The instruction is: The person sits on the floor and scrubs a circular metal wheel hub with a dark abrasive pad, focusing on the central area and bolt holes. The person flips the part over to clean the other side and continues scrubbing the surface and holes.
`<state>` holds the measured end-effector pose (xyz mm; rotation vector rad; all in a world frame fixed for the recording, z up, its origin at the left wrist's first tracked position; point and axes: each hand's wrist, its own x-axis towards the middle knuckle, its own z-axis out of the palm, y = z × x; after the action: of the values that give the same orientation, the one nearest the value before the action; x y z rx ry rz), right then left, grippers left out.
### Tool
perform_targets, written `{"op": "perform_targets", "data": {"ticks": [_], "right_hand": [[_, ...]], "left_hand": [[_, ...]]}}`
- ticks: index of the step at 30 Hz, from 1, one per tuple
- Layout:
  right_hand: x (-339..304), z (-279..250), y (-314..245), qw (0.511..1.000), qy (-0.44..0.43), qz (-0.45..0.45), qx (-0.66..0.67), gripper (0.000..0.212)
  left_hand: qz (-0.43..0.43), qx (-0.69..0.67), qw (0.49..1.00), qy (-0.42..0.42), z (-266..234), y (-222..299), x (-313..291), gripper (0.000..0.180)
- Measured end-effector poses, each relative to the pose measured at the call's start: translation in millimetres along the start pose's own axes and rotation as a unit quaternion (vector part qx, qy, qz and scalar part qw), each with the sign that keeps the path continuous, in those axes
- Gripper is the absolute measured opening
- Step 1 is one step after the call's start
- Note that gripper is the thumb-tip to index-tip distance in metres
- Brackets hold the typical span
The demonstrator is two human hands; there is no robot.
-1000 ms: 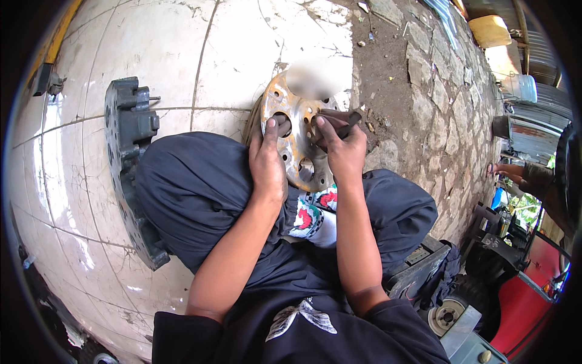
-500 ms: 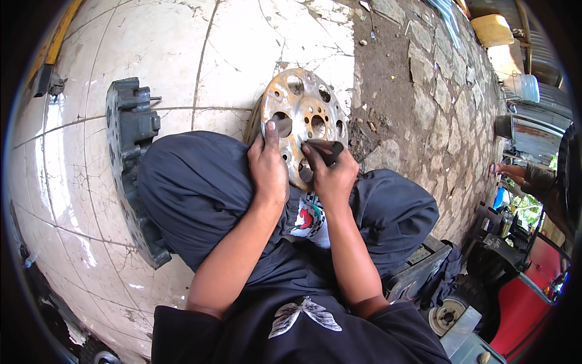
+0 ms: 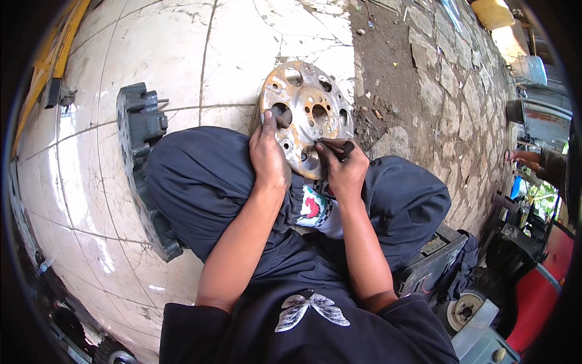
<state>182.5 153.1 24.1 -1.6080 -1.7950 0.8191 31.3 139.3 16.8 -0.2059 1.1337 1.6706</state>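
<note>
A round metal plate [image 3: 306, 100], rust-stained with several large and small holes, is tilted up between my knees; it looks like an engine flexplate. My left hand [image 3: 268, 155] grips its near left rim, thumb on the face beside a large hole, fingers behind. Through that hole dark fingertips show. My right hand [image 3: 345, 170] pinches a dark, curled sheet that looks like sandpaper [image 3: 339, 145], pressed on the plate's face near the lower right rim. The sheet's underside is hidden.
A dark engine cylinder head [image 3: 142, 164] stands on the white tiled floor [image 3: 79, 176] beside my left knee. Dirt and stone paving [image 3: 448, 115] lie to the right. A black case [image 3: 430, 255] sits by my right knee. Another person's arm [image 3: 527, 159] shows at far right.
My right hand has slid the dark sheet a little right and nearer across the plate. The left hand keeps its hold. The whole view has shifted slightly.
</note>
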Motion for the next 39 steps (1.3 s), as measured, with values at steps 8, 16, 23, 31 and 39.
{"op": "perform_targets", "data": {"ticks": [8,16,23,31,39], "right_hand": [[4.3,6.5,40.0,0.957,0.015,0.172,0.235,0.019],[7.2,15.3,39.3,0.856,0.018,0.209,0.473,0.031],[10.6,5.8,24.7,0.861,0.054,0.239,0.445,0.038],[-0.2,-28.6,24.3,0.793,0.069,0.265,0.544,0.031],[4.2,17.4,34.7,0.843,-0.056,0.276,0.459,0.028]], "left_hand": [[-0.150,-0.002,0.981,-0.126,-7.2,12.4,-13.8,0.055],[-0.018,0.105,0.980,-0.170,0.9,7.0,-10.7,0.060],[0.015,0.091,0.970,-0.226,20.5,12.8,-10.5,0.068],[-0.003,0.167,0.980,-0.107,7.4,65.5,-0.6,0.056],[0.028,0.053,0.992,-0.113,-1.6,53.7,-18.7,0.050]]}}
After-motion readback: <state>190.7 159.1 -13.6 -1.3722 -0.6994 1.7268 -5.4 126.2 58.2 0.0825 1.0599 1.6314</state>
